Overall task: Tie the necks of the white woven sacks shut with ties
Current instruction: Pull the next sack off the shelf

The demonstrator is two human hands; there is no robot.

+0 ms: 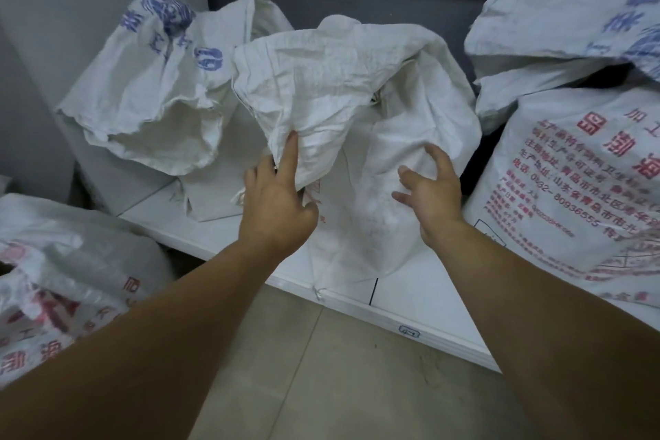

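**Centre sack upright, neck open**

The sack (357,100) stands at centre on the shelf (410,293). Its long axis is vertical and its mouth gapes toward 12 o'clock, slumping. We count at least five: it plus other sacks (143,82) at 9, 7, 3 and 1 o'clock. Our left hand (275,200) pinches its drooping neck flap, index straight. Our right hand (428,189), fingers spread and loosely curled, is at its front; we cannot tell whether it touches.

Reaching forward with left grip (276,204), index straight, thumb bent; to its right, right grip (434,196) spread, fingers loosely curled, holding nothing.
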